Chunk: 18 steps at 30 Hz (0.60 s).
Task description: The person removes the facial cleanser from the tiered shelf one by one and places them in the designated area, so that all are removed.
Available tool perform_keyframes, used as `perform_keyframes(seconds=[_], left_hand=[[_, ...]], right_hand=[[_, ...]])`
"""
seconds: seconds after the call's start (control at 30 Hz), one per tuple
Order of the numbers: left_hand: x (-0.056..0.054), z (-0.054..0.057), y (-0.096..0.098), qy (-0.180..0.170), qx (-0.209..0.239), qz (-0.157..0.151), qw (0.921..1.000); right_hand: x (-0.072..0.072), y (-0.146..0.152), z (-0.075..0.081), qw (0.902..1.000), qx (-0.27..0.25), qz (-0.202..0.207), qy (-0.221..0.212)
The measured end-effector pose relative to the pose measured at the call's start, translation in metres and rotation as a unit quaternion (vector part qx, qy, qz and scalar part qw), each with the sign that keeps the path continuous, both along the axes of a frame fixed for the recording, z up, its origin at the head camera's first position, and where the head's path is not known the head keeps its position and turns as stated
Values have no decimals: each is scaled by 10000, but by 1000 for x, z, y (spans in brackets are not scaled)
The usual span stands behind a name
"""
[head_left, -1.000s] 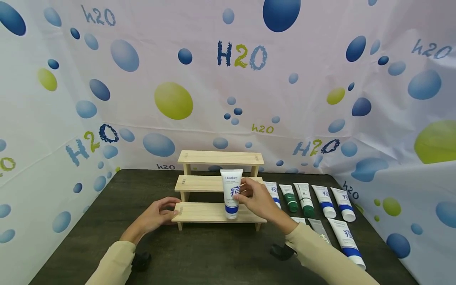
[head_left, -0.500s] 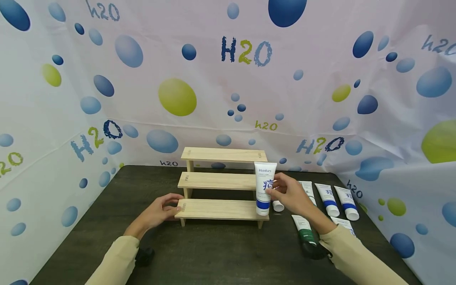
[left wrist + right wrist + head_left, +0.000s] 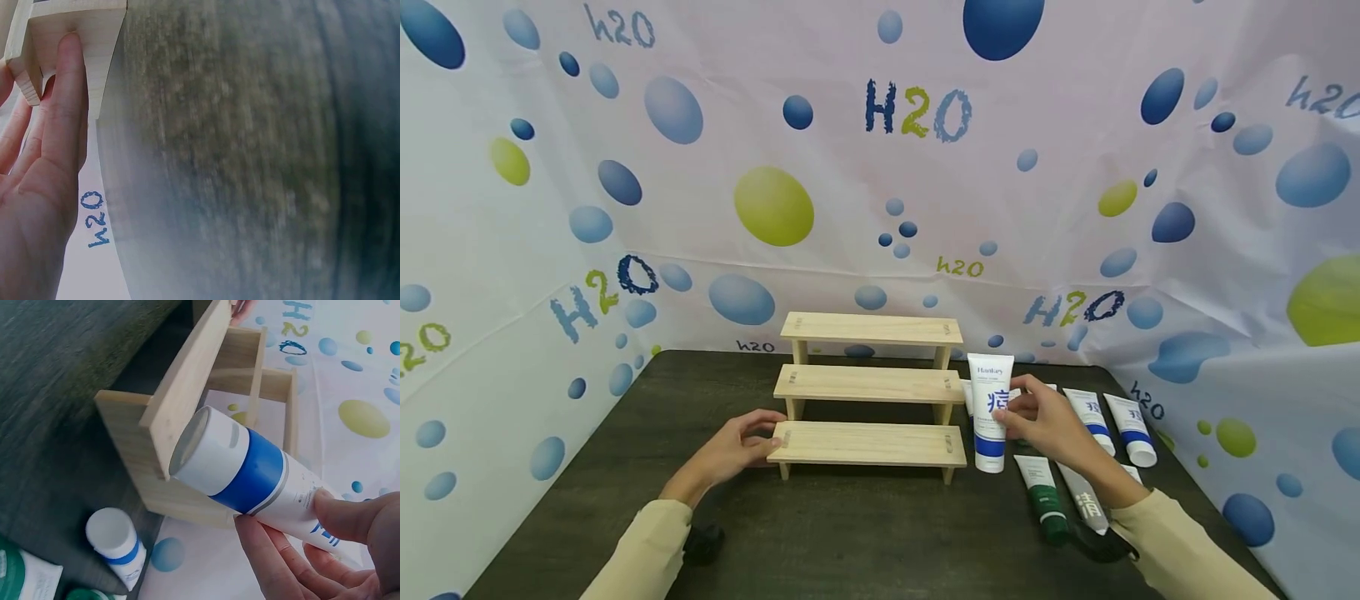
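Note:
My right hand (image 3: 1045,419) pinches a white squeeze tube (image 3: 990,412) with a blue band and blue lettering, thumb on its front. The tube is upright, cap down, just right of a three-step wooden display stand (image 3: 868,442). In the right wrist view the white cap and blue band of the tube (image 3: 265,472) overlap the end of the stand (image 3: 187,387). My left hand (image 3: 741,446) holds the left end of the lowest step. One finger lies along the wood in the left wrist view, where the hand (image 3: 50,169) partly hides the stand's leg (image 3: 28,81).
Right of the stand lie a green-capped tube (image 3: 1045,504), a grey tube (image 3: 1084,498) and several white tubes with blue bands, such as the far-right tube (image 3: 1131,429). My right arm partly covers some. A printed sheet (image 3: 850,167) rises behind the dark table (image 3: 850,533).
The right hand has carried the white tube rightward from in front of the lowest step to beside the stand, lowering it lately. The left hand stays at the stand's left end.

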<state>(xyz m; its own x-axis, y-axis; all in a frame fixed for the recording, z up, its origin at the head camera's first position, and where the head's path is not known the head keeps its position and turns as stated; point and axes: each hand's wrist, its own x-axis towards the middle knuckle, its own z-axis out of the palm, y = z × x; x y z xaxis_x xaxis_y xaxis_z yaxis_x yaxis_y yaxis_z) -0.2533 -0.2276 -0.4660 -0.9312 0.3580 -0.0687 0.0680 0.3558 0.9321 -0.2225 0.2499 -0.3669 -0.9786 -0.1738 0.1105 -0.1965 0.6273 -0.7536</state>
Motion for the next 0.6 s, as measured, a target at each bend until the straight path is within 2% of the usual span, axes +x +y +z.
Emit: perform_keyframes(seconds=[0.27,0.6], left_hand=[[-1,-2,0,-28,205,-116,9997],[0,-3,0,130,81,-88,9998]], right_hand=[[5,11,-11,9988,220,-124,-408],[10,15,-34,9964,447,-191,-688]])
